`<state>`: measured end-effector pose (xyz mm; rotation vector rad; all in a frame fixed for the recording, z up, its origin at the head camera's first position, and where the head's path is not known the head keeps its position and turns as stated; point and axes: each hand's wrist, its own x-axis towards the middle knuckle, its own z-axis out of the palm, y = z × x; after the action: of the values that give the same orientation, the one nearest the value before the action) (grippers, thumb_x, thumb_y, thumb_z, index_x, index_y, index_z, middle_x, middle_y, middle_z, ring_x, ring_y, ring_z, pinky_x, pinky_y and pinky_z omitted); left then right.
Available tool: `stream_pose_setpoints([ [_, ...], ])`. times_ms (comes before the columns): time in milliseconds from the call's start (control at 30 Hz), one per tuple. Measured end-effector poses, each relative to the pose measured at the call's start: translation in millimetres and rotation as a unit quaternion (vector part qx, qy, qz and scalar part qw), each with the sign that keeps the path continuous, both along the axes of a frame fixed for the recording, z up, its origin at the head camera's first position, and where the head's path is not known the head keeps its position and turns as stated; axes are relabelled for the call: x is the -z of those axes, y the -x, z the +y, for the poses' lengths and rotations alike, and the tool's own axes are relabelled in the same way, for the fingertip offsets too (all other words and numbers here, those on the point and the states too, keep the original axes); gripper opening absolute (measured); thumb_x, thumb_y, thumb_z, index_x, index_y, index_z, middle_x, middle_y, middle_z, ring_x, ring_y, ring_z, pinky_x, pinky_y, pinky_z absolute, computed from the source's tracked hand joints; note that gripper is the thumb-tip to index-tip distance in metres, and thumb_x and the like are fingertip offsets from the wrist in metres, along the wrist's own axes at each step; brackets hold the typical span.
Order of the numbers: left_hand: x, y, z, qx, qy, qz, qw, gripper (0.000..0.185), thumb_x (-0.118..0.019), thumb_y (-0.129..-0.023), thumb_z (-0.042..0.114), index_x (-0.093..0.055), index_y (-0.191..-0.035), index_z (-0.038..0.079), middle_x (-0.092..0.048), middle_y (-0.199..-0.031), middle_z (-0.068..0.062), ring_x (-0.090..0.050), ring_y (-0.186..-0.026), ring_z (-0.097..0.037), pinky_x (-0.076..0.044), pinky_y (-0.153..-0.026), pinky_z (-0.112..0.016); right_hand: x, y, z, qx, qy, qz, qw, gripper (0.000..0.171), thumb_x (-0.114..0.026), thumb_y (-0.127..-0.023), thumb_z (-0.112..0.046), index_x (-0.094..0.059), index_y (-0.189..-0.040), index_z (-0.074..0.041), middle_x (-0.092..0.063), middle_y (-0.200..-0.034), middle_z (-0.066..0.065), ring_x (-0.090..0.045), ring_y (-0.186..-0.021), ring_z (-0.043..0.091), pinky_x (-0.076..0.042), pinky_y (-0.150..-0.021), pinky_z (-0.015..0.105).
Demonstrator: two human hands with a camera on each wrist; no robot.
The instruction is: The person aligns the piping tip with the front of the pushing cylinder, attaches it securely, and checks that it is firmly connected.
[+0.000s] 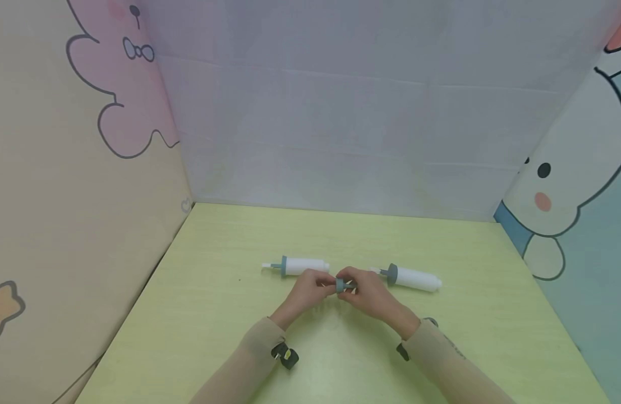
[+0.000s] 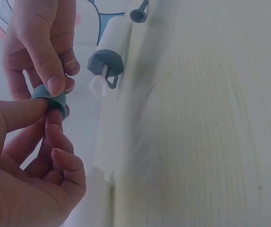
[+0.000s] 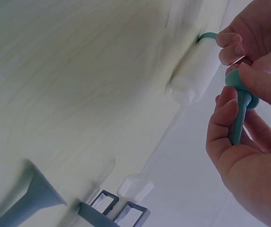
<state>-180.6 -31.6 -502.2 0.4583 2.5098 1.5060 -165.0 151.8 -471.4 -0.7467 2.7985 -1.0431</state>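
Observation:
My two hands meet over the middle of the green table point(image 1: 199, 314), and both pinch one small blue-grey part point(image 1: 345, 285). It has a round head point(image 2: 55, 100) and a thin stem point(image 3: 237, 124). My left hand point(image 1: 324, 284) holds the head between thumb and fingers point(image 2: 59, 156). The fingers of my right hand point(image 1: 353, 289) curl round the stem point(image 3: 222, 125). Just behind the hands lie two white tubes with blue-grey collars, one to the left point(image 1: 302, 266) and one to the right point(image 1: 413, 278).
Printed panels wall in the table at the left point(image 1: 63, 224), back point(image 1: 340, 140) and right point(image 1: 583, 196). In the right wrist view a grey cone-shaped piece point(image 3: 36, 194) lies on the table beside the right tube's collared end point(image 3: 111, 210).

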Motion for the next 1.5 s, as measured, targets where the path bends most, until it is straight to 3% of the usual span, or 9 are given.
stream_pose_setpoints([
  [200, -3.1, -0.9, -2, -0.006, 0.001, -0.002, 1.0, 0.015, -0.071, -0.083, 0.028, -0.075, -0.092, 0.017, -0.071, -0.087, 0.005, -0.059, -0.078, -0.009, -0.048, -0.068, -0.027, 0.7, 0.5, 0, 0.002, 0.004, -0.009, 1.0, 0.025, -0.071, -0.083, -0.017, -0.063, -0.106, -0.02, -0.067, -0.098, -0.007, -0.064, -0.082, 0.011, -0.05, -0.068, 0.023],
  [433, -3.3, 2.6, -9, -0.006, 0.01, 0.015, 0.9998, 0.019, -0.071, -0.083, 0.029, -0.073, -0.096, 0.015, -0.069, -0.088, 0.003, -0.06, -0.074, -0.008, -0.049, -0.064, -0.025, 3.3, 2.4, 3, 0.001, 0.009, -0.008, 1.0, 0.028, -0.073, -0.081, -0.014, -0.063, -0.108, -0.014, -0.067, -0.098, -0.003, -0.065, -0.08, 0.01, -0.05, -0.066, 0.023],
  [667, -10.5, 10.9, -22, -0.031, -0.006, 0.025, 0.9992, 0.02, -0.07, -0.084, 0.025, -0.072, -0.099, 0.011, -0.068, -0.089, 0.002, -0.061, -0.075, -0.011, -0.05, -0.062, -0.027, 3.0, 2.0, 5, 0.014, 0.007, -0.039, 0.999, 0.029, -0.071, -0.083, -0.017, -0.063, -0.111, -0.011, -0.066, -0.097, -0.005, -0.063, -0.079, 0.008, -0.05, -0.068, 0.023],
  [767, -14.9, 15.0, -28, -0.051, 0.015, 0.058, 0.9969, 0.019, -0.072, -0.083, 0.023, -0.071, -0.098, 0.012, -0.067, -0.083, 0.002, -0.058, -0.07, -0.011, -0.048, -0.06, -0.026, 2.8, 1.3, 6, 0.013, 0.006, -0.035, 0.999, 0.028, -0.071, -0.083, -0.017, -0.062, -0.11, -0.012, -0.066, -0.097, -0.004, -0.063, -0.079, 0.008, -0.05, -0.068, 0.023],
  [933, -22.9, 21.3, -37, -0.076, 0.082, 0.15, 0.9823, 0.024, -0.074, -0.079, 0.026, -0.071, -0.099, 0.011, -0.066, -0.084, -0.001, -0.056, -0.072, -0.014, -0.046, -0.064, -0.028, 1.4, -0.2, 9, 0.016, 0.014, -0.035, 0.999, 0.031, -0.071, -0.083, -0.017, -0.062, -0.112, -0.011, -0.066, -0.099, -0.002, -0.064, -0.08, 0.01, -0.051, -0.069, 0.025],
  [1100, -20.8, 32.6, -51, -0.095, 0.165, 0.202, 0.9607, 0.036, -0.076, -0.076, 0.035, -0.07, -0.103, 0.012, -0.066, -0.1, -0.003, -0.059, -0.094, -0.021, -0.047, -0.081, -0.037, 0.4, -1.2, 10, 0.015, 0.016, -0.044, 0.999, 0.033, -0.07, -0.084, -0.018, -0.061, -0.115, -0.009, -0.066, -0.101, -0.001, -0.064, -0.082, 0.012, -0.051, -0.069, 0.025],
  [1233, -14.8, 40.4, -62, -0.08, 0.233, 0.208, 0.9467, 0.05, -0.078, -0.071, 0.042, -0.069, -0.111, 0.013, -0.065, -0.11, -0.005, -0.056, -0.106, -0.026, -0.044, -0.09, -0.043, 1.0, -2.1, 11, 0.015, 0.012, -0.052, 0.998, 0.031, -0.069, -0.085, -0.018, -0.062, -0.113, -0.009, -0.066, -0.1, 0.0, -0.064, -0.082, 0.012, -0.05, -0.068, 0.024],
  [1300, -11.5, 43.3, -66, -0.067, 0.253, 0.203, 0.9437, 0.056, -0.079, -0.069, 0.044, -0.067, -0.114, 0.014, -0.065, -0.112, -0.006, -0.056, -0.106, -0.028, -0.043, -0.09, -0.044, 0.5, -2.8, 11, 0.019, 0.01, -0.054, 0.998, 0.03, -0.069, -0.084, -0.017, -0.062, -0.113, -0.011, -0.066, -0.1, -0.001, -0.063, -0.082, 0.012, -0.05, -0.067, 0.024],
  [1500, -2.4, 48.9, -74, -0.055, 0.276, 0.156, 0.9469, 0.062, -0.08, -0.066, 0.046, -0.065, -0.12, 0.019, -0.063, -0.116, -0.007, -0.058, -0.103, -0.029, -0.043, -0.088, -0.043, -0.9, -4.0, 11, 0.02, 0.016, -0.054, 0.998, 0.032, -0.07, -0.084, -0.017, -0.062, -0.114, -0.008, -0.066, -0.102, 0.0, -0.062, -0.083, 0.013, -0.049, -0.068, 0.025],
])
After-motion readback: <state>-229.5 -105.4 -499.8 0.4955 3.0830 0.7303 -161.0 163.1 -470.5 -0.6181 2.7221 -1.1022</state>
